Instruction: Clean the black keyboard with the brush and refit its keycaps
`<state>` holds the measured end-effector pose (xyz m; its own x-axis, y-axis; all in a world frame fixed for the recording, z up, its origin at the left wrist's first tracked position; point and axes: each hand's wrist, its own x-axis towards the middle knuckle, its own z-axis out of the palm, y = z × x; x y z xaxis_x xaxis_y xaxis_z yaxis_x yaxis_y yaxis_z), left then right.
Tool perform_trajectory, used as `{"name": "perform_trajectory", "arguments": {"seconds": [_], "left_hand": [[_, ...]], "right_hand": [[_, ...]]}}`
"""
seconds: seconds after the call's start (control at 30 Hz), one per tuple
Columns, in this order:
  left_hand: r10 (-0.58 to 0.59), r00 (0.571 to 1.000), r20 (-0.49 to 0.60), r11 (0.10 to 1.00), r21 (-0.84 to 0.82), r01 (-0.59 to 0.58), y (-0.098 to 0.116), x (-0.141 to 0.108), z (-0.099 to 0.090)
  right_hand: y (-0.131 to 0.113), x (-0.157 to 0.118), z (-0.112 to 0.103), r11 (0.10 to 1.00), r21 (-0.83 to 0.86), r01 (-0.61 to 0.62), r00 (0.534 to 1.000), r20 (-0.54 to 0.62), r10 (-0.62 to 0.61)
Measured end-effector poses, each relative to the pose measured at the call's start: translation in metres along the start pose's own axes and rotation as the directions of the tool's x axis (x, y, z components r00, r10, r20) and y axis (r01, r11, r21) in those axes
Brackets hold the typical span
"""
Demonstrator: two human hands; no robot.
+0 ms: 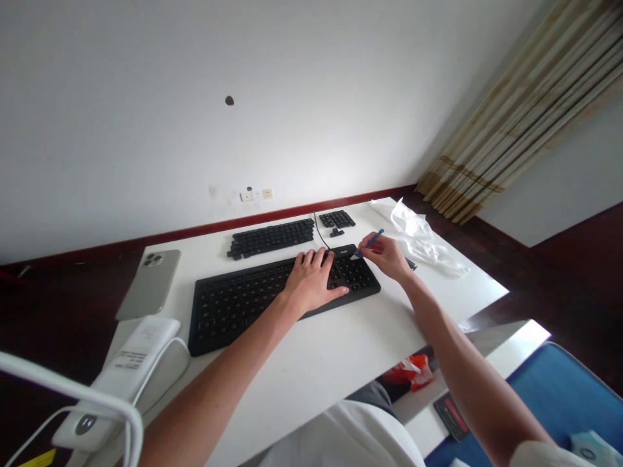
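Observation:
A black keyboard (233, 305) lies across the white desk, its keycaps off, with rows of small switch posts showing. My left hand (311, 279) rests flat on its right-middle part, fingers spread and thumb out, holding nothing. My right hand (387, 256) is closed in a pinch around a slim blue brush (374, 239). The brush's pale tip meets the top of the number pad area, and its other end points up and right. Behind the keyboard sit the loose black keycaps in rows, a large block (272, 237) and a smaller block (337, 219).
A phone (150, 282) lies face down at the desk's left, near a white power bank (119, 379) with a white cable. Crumpled clear plastic (413, 224) covers the far right. Below the desk's front edge, a drawer (516, 347) stands pulled out with a red bag (413, 373).

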<state>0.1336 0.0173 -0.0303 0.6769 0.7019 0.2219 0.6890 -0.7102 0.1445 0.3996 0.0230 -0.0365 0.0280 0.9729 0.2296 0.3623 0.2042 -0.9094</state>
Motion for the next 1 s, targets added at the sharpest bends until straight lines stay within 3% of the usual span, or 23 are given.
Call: {"name": "perform_trajectory", "arguments": {"seconds": [0.67,1.0], "left_hand": [[0.003,1.0,-0.008,1.0,0.005,-0.003,0.0003,-0.0006,0.002],[0.0,1.0,0.01,1.0,-0.008,0.001,0.0005,0.0004,0.0018]], "right_hand": [[-0.0091,0.0008,0.0083,0.97,0.218,-0.11,0.988,-0.082,0.131],[-0.0039,0.0009,0.0057,0.982,0.154,-0.114,0.993,-0.02,0.118]]}}
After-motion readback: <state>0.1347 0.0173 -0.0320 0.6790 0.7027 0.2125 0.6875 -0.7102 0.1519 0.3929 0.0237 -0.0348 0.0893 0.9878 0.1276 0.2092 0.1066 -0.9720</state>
